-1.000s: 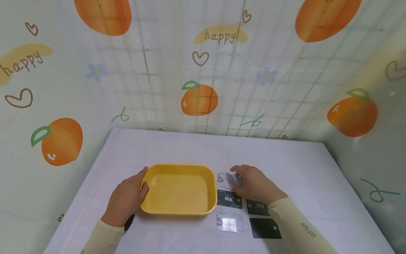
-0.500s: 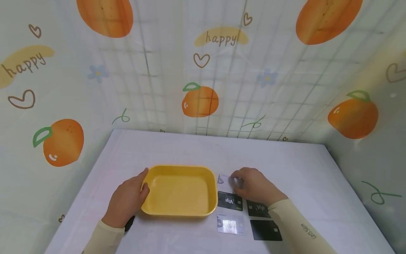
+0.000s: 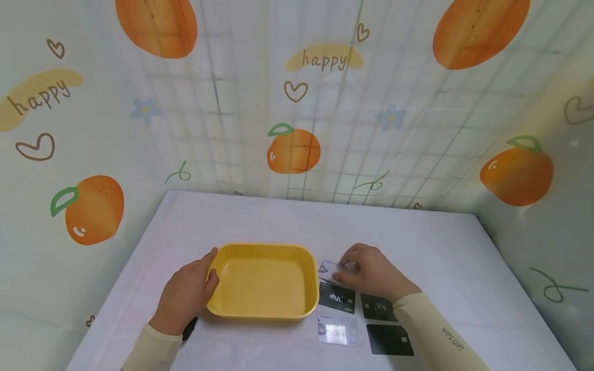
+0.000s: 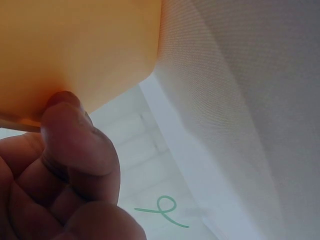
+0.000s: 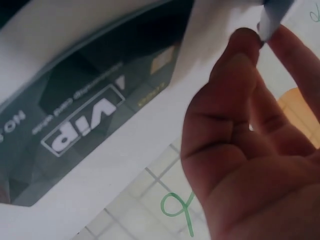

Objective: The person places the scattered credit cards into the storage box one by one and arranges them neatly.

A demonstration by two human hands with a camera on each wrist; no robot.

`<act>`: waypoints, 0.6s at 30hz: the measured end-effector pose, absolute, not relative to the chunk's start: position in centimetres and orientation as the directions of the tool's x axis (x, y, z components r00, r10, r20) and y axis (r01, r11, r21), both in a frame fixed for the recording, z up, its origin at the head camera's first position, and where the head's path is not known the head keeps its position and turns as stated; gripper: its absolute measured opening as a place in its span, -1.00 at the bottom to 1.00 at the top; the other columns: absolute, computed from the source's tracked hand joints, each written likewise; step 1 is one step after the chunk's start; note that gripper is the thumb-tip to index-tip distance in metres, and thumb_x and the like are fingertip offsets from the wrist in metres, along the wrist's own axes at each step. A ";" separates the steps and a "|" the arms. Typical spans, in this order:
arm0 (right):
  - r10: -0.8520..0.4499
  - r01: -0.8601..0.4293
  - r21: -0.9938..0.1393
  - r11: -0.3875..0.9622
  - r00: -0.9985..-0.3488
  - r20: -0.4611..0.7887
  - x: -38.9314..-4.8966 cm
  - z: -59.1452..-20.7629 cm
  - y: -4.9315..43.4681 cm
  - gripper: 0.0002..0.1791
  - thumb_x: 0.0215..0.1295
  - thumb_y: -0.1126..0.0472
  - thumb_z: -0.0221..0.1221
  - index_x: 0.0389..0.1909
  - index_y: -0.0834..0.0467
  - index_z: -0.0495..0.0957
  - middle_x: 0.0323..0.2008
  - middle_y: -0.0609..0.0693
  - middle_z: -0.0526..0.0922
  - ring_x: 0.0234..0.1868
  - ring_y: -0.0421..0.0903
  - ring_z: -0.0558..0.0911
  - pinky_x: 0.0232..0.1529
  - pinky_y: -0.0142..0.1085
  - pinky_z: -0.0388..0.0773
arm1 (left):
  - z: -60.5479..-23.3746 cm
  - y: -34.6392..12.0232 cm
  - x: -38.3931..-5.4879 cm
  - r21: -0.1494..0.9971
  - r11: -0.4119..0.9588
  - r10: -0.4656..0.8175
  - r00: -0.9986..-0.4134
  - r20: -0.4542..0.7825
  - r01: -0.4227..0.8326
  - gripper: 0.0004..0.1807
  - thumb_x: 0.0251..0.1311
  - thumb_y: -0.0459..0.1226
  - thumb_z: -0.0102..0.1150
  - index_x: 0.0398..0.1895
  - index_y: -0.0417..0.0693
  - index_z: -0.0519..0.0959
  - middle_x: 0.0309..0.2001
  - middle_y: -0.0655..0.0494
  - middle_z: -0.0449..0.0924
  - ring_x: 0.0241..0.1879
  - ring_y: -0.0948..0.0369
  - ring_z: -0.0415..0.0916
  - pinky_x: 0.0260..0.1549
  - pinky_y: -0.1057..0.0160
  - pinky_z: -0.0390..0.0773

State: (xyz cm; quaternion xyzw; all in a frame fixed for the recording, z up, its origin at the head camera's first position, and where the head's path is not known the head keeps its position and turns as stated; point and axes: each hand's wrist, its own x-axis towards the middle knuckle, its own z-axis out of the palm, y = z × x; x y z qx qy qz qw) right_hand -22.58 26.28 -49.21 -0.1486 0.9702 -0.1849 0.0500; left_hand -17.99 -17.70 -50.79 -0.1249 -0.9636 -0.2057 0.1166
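Observation:
My left hand (image 3: 185,293) grips the left rim of a yellow tray (image 3: 262,281), thumb at the rim. In the left wrist view its fingers (image 4: 80,130) meet the tray's wall. My right hand (image 3: 373,273) pinches the right end of a white card (image 3: 327,269) just right of the tray; in the right wrist view a card edge (image 5: 274,20) shows between thumb and finger. The card looks slightly raised at its near edge. Directly below it in the head view lies a dark Vip card (image 3: 336,297), large in the right wrist view too.
Below the dark card lies a shiny white card (image 3: 337,330). Another Vip card (image 3: 379,308), partly under the right forearm in view, and a black card (image 3: 390,339) form a second column. A black object (image 3: 189,328) shows beside the left wrist. A printed curtain (image 3: 292,103) hangs behind the table (image 3: 255,216).
My right fingers have closed on the white card's right end and lifted its edge a little. The left hand stays on the tray. The head view has tilted slightly upward.

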 end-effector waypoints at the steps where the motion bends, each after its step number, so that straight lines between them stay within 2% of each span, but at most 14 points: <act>1: -0.306 -0.266 -0.377 0.887 -0.951 -0.050 -22.6 -49.1 26.2 -0.64 0.11 -0.27 0.52 -0.17 -0.17 0.81 -0.06 -0.22 0.67 0.00 -0.11 0.60 0.12 -0.05 0.64 | -50.9 -17.8 -18.0 0.363 0.886 0.193 -0.941 0.277 0.288 -0.43 0.42 -0.28 0.20 0.48 -0.16 0.49 -0.26 0.01 0.72 -0.59 0.28 0.27 -0.52 0.24 0.42; 3: -0.305 -0.258 -0.379 0.888 -0.950 -0.068 -22.6 -49.0 26.1 -0.54 -0.02 -0.30 0.58 -0.16 -0.15 0.81 -0.03 -0.21 0.66 0.03 -0.09 0.60 0.12 -0.04 0.64 | -51.0 -17.8 -17.9 0.363 0.887 0.190 -0.942 0.275 0.285 -0.42 0.42 -0.27 0.20 0.48 -0.16 0.49 -0.30 0.03 0.70 -0.61 0.28 0.26 -0.53 0.25 0.41; 6: -0.309 -0.261 -0.373 0.890 -0.948 -0.075 -22.5 -48.8 26.0 -0.49 -0.09 -0.23 0.63 -0.12 -0.11 0.81 -0.04 -0.21 0.66 -0.01 -0.11 0.58 0.07 -0.10 0.65 | -51.1 -17.9 -17.9 0.365 0.889 0.185 -0.946 0.266 0.277 -0.42 0.42 -0.27 0.20 0.49 -0.16 0.49 -0.28 0.03 0.71 -0.60 0.28 0.27 -0.52 0.25 0.42; 11: -0.304 -0.257 -0.349 0.901 -0.949 -0.086 -22.4 -48.6 25.8 -0.47 -0.06 -0.14 0.63 -0.03 -0.06 0.80 -0.15 -0.20 0.64 -0.12 -0.12 0.56 0.03 -0.12 0.66 | -51.0 -18.0 -17.9 0.366 0.889 0.184 -0.946 0.266 0.276 -0.42 0.43 -0.26 0.19 0.49 -0.16 0.48 -0.06 -0.08 0.76 -0.56 0.27 0.30 -0.49 0.24 0.45; 14: -0.292 -0.246 -0.335 0.910 -0.952 -0.096 -22.3 -48.6 25.8 -0.46 -0.04 -0.12 0.62 0.00 -0.05 0.79 -0.19 -0.20 0.64 -0.14 -0.12 0.55 0.02 -0.12 0.66 | -51.1 -18.0 -17.9 0.363 0.888 0.190 -0.943 0.273 0.283 -0.42 0.43 -0.26 0.19 0.50 -0.15 0.48 -0.10 -0.06 0.76 -0.58 0.27 0.28 -0.51 0.25 0.43; 18: -0.284 -0.249 -0.302 0.920 -0.956 -0.077 -22.2 -48.6 25.9 -0.42 -0.02 -0.09 0.60 0.07 -0.02 0.77 -0.12 -0.16 0.68 -0.09 -0.09 0.59 0.08 -0.04 0.65 | -51.2 -18.0 -18.1 0.367 0.885 0.190 -0.941 0.281 0.288 -0.42 0.43 -0.25 0.19 0.50 -0.13 0.48 -0.20 0.00 0.74 -0.61 0.28 0.25 -0.56 0.26 0.39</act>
